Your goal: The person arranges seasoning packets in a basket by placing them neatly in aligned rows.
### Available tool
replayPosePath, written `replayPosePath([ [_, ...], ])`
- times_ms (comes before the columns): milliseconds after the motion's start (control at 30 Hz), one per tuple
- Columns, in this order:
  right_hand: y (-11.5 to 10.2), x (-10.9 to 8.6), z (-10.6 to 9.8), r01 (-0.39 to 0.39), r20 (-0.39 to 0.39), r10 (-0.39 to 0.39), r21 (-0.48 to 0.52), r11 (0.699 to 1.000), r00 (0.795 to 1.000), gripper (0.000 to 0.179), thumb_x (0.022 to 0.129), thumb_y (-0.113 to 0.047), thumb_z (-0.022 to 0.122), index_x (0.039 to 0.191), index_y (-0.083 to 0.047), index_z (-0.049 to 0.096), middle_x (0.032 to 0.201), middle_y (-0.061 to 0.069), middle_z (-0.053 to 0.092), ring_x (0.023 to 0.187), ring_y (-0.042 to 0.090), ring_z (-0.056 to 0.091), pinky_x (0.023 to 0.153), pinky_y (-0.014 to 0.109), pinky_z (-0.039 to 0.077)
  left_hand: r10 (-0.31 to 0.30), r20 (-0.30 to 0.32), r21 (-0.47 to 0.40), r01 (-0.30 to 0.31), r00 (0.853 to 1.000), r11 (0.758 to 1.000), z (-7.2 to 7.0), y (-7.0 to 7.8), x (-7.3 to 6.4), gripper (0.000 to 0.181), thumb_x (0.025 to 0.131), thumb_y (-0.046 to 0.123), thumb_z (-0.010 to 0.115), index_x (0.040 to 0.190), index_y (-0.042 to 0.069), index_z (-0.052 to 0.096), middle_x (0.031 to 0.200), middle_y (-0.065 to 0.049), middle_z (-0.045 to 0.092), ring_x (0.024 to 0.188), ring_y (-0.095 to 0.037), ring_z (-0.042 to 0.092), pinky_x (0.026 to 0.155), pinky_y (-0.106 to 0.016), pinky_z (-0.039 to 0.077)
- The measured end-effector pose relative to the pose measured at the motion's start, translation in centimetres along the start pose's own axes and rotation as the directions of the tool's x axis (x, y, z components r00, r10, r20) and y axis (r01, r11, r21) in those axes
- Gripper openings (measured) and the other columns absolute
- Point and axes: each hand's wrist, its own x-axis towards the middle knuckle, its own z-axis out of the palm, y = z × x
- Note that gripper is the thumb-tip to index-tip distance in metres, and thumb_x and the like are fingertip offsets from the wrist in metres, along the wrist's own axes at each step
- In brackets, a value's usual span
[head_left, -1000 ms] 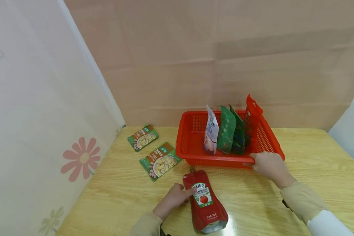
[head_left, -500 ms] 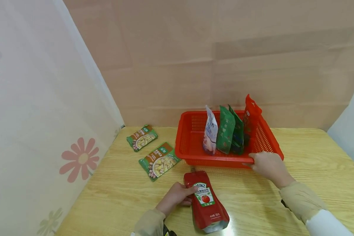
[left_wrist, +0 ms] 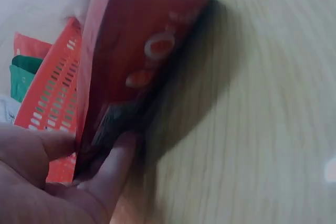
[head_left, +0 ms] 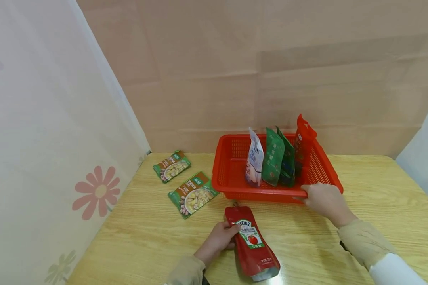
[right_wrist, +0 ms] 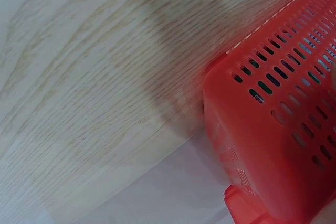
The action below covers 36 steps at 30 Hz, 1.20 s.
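A red Heinz tomato ketchup pouch point(head_left: 255, 259) is pinched along its left side by my left hand point(head_left: 218, 240), thumb on the front. In the left wrist view the ketchup pouch point(left_wrist: 136, 40) stands tilted, casting a shadow on the wood, with thumb and fingers on either side of its edge. My right hand point(head_left: 325, 202) grips the front rim of a red plastic basket point(head_left: 242, 192) near its right corner. In the right wrist view the slotted basket wall point(right_wrist: 252, 129) fills the right side; only a blurred bit of the hand shows at the edge.
Inside the basket stand a white-purple packet point(head_left: 255, 160), two green packets, the front one point(head_left: 273, 158) lighter, and a red packet point(head_left: 304, 138). Left of it, two green-brown soup packets lie flat, a nearer one point(head_left: 192, 194) and a farther one point(head_left: 172, 166). A papered wall point(head_left: 207, 99) rises behind.
The ketchup pouch has shifted slightly right and its lower end has swung right, moved by my left hand. My right hand stays on the basket rim.
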Motion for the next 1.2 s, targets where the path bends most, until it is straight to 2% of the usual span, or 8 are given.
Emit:
replayPosePath([
  [133,0.1,0.0,0.0,0.002,0.001,-0.002,-0.001,1.000,1.000,0.010,0.074,-0.017,0.074,0.074,-0.014,0.065,0.051,-0.004,0.047,0.050,0.014,0.041,0.045,0.028,0.038,-0.007,-0.018,-0.041,0.006,1.000,0.999,0.8,0.1,-0.2,0.041,0.101,0.017,0.034,0.129,-0.013,0.039,0.102,-0.025,0.068,0.091,-0.032,0.070,0.072,-0.039,0.058],
  [233,-0.1,-0.1,0.0,0.005,0.007,-0.005,-0.003,1.000,1.000,0.010,0.074,-0.018,0.075,0.076,-0.013,0.066,0.051,-0.005,0.046,0.050,0.013,0.040,0.045,0.028,0.038,0.002,-0.054,-0.063,-0.006,0.999,0.998,1.2,-0.2,-0.5,0.040,0.102,0.017,0.029,0.129,-0.011,0.035,0.101,-0.023,0.067,0.089,-0.032,0.070,0.070,-0.041,0.058],
  [433,-0.3,-0.1,0.1,0.001,0.007,-0.001,0.004,1.000,1.000,0.010,0.074,-0.017,0.075,0.076,-0.013,0.066,0.051,-0.004,0.046,0.050,0.014,0.040,0.045,0.028,0.038,0.048,-0.124,-0.087,-0.059,0.991,0.994,1.0,-1.4,-1.0,0.038,0.101,0.018,0.029,0.124,-0.012,0.037,0.096,-0.021,0.066,0.080,-0.025,0.069,0.065,-0.039,0.058],
  [600,-0.1,-0.1,0.1,0.003,-0.006,-0.003,-0.007,1.000,1.000,0.012,0.074,-0.020,0.076,0.076,-0.013,0.066,0.050,-0.004,0.045,0.049,0.013,0.040,0.043,0.028,0.037,0.142,-0.186,-0.007,-0.145,0.972,0.989,0.2,-1.7,-1.1,0.041,0.101,0.020,0.034,0.124,-0.013,0.044,0.094,-0.019,0.066,0.078,-0.017,0.064,0.063,-0.031,0.054],
  [667,0.0,-0.1,0.1,0.002,-0.009,-0.002,-0.011,1.000,1.000,0.013,0.074,-0.021,0.076,0.075,-0.014,0.065,0.050,-0.004,0.045,0.048,0.013,0.040,0.043,0.028,0.037,0.161,-0.196,0.028,-0.159,0.967,0.987,0.0,-1.6,-1.3,0.042,0.102,0.022,0.036,0.124,-0.012,0.046,0.095,-0.019,0.066,0.081,-0.017,0.064,0.068,-0.030,0.053],
  [767,0.1,-0.1,0.1,-0.001,-0.006,0.001,-0.017,1.000,1.000,0.013,0.074,-0.021,0.076,0.075,-0.014,0.065,0.050,-0.004,0.045,0.049,0.013,0.041,0.043,0.028,0.037,0.169,-0.187,0.038,-0.165,0.968,0.986,0.2,-1.4,-1.6,0.043,0.102,0.025,0.037,0.124,-0.010,0.049,0.096,-0.017,0.067,0.086,-0.018,0.064,0.075,-0.032,0.053],
  [933,0.1,-0.1,0.0,-0.005,0.013,0.005,-0.012,1.000,1.000,0.011,0.075,-0.020,0.075,0.078,-0.013,0.066,0.051,-0.005,0.047,0.050,0.013,0.042,0.044,0.029,0.037,0.213,-0.175,0.051,-0.207,0.961,0.977,0.9,-1.1,-2.3,0.039,0.101,0.023,0.039,0.122,-0.008,0.051,0.095,-0.019,0.067,0.086,-0.019,0.064,0.075,-0.032,0.052],
  [1200,-0.1,0.0,0.0,-0.008,0.025,0.009,-0.011,1.000,1.000,0.013,0.074,-0.021,0.075,0.079,-0.012,0.067,0.051,-0.005,0.047,0.050,0.014,0.042,0.045,0.029,0.038,0.175,-0.193,0.013,-0.176,0.965,0.984,1.9,-0.9,-3.1,0.033,0.100,0.027,0.041,0.114,0.000,0.056,0.091,-0.013,0.067,0.078,-0.015,0.063,0.067,-0.030,0.052],
])
